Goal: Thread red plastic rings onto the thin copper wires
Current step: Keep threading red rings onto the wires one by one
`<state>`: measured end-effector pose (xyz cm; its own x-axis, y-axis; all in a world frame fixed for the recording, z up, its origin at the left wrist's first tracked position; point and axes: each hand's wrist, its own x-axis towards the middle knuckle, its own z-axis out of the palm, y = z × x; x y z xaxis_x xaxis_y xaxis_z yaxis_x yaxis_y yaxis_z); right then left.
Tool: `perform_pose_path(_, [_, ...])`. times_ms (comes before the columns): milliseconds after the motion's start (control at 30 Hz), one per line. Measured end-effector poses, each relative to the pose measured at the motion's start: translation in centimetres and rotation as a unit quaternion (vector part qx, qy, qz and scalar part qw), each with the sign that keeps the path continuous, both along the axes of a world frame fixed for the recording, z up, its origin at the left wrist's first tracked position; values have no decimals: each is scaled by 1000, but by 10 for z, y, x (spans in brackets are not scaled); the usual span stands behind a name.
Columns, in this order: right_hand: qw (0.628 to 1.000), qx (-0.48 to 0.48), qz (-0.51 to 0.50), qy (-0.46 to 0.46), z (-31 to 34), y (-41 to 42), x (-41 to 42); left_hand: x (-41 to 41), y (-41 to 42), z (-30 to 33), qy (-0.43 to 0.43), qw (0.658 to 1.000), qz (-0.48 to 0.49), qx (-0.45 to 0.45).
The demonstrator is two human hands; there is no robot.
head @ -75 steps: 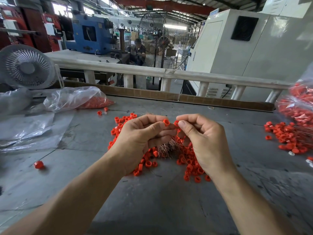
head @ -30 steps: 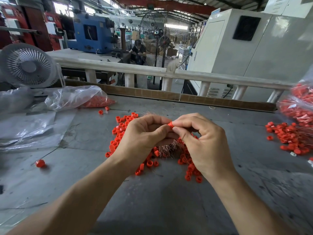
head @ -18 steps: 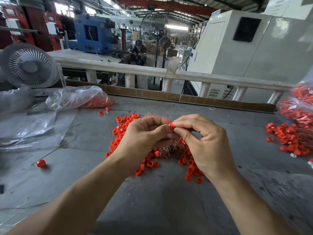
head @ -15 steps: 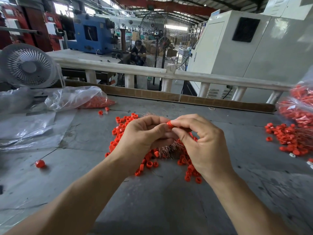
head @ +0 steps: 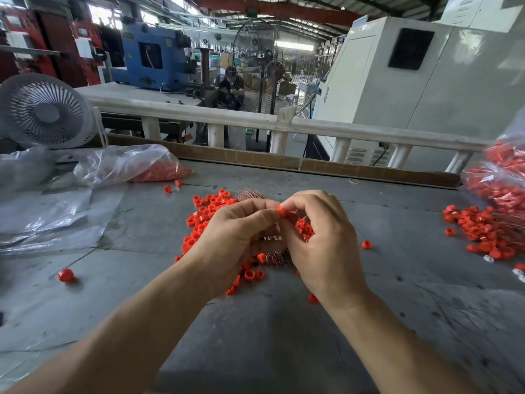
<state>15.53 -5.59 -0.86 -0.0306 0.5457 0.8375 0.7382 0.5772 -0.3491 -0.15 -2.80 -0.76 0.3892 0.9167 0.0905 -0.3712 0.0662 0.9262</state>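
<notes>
Head view is showing the left hand (head: 235,237) and right hand (head: 321,237) pressing closer together than half a second ago, both pinching one red ring (head: 283,211) at twelve o'clock of the knuckles; copper wires (head: 272,245) are bunching at six o'clock beneath, suggesting threading is underway

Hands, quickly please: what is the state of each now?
Left hand: pinches a red ring.
Right hand: pinches the same ring.
</notes>
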Motion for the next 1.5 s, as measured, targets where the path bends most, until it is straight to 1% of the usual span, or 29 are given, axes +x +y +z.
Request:
perform_pose_path(167, [1000, 18, 2, -2, 0, 1, 1, 1, -1, 4, -8, 1000, 1, -23])
perform_pose_path(433, [1000, 1, -2, -17, 1, 1, 4, 1, -5, 7, -2, 999, -2, -47])
perform_pose_path(633, [996, 33, -59, -66, 5, -2, -1, 1, -4, 8, -13, 999, 7, -52])
perform_pose_path(767, [992, 31, -80, -90, 6, -3, -3, 1, -4, 6, -18, 998, 8, -55])
perform_pose_path(1000, [994, 46, -77, -65, 3, -1, 0, 1, -1, 4, -9, 999, 5, -50])
perform_pose_path(1233, [993, 57, -73, -70, 0, 3, 1, 0, -1, 4, 7, 999, -1, -41])
perform_pose_path(1433, [994, 27, -55, -90, 3, 6, 3, -1, 1, 4, 0, 999, 12, -29])
perform_pose_path(1500, [995, 16, -49, -81, 4, 5, 3, -2, 2, 4, -6, 1000, 17, -19])
